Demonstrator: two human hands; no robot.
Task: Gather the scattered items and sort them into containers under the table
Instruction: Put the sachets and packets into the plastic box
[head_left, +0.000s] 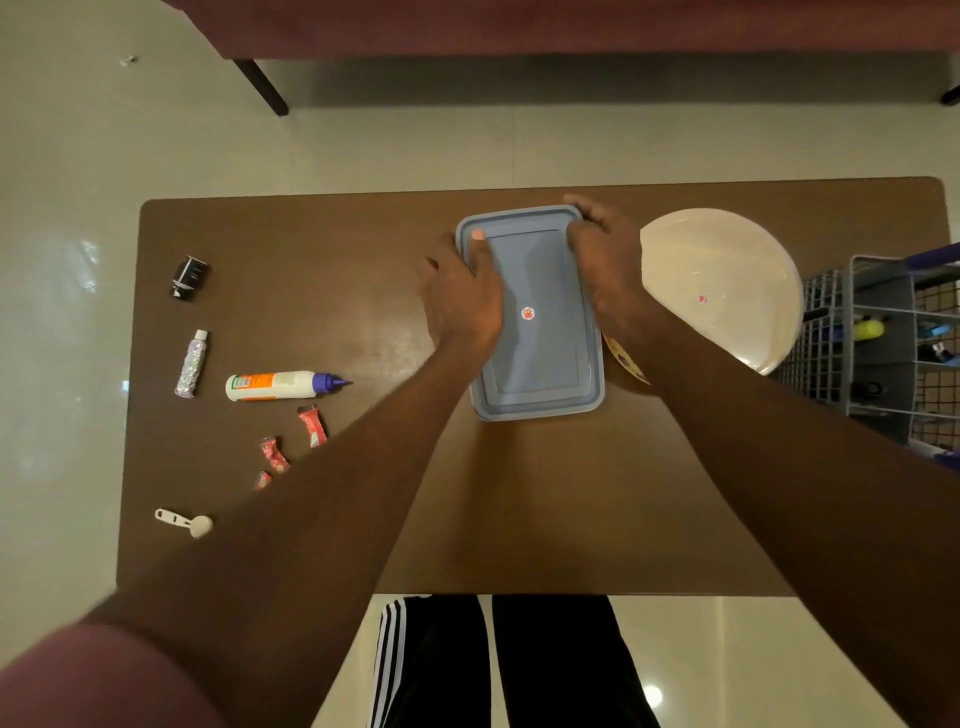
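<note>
Left hand (460, 301): you grip the grey lidded box (540, 332) at its left edge.
Right hand (605, 260): curled over its far right corner.
Risk: uneven pressure could skid it into the plate (727, 280) beside your right.

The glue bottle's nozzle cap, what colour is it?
Purple, on the glue bottle, seen in the head view.

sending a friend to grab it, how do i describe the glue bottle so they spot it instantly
Look at the left part of the brown table, beside the crinkled silver tube. The glue bottle lies on its side: white, with an orange label and the only purple pointed nozzle.
</note>
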